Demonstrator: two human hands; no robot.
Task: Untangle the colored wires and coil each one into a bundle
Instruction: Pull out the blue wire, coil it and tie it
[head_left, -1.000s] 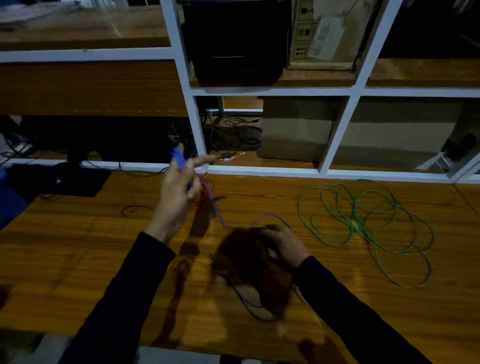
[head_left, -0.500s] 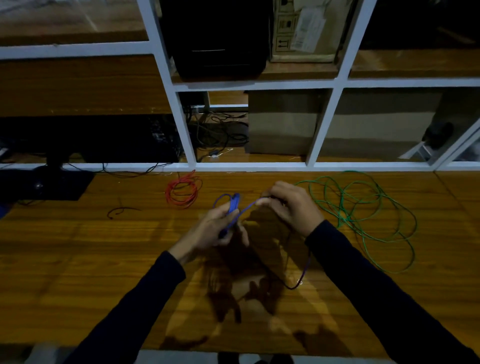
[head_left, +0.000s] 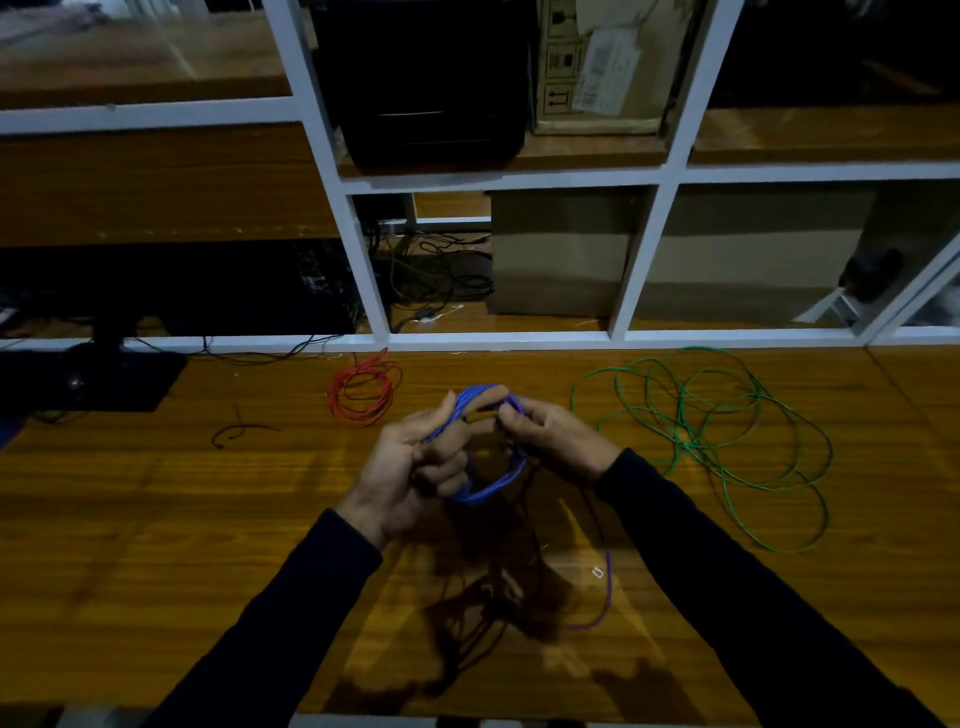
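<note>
a wooden table (head_left: 156, 519) runs below a white shelf frame (head_left: 641, 249). on the shelves sit a black printer (head_left: 426, 83) and a cardboard box (head_left: 597, 62). a monitor stand (head_left: 98, 374) rests at the table's left, near a short black wire scrap (head_left: 239, 431).

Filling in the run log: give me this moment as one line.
step: coiling blue wire | left hand: grips coil | right hand: pinches coil | red wire: coiled | green wire: loose

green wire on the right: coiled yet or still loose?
Loose. The thin green wire lies spread in wide, overlapping loops on the wooden table, touched by neither hand, unlike the small red wire coil.
</note>
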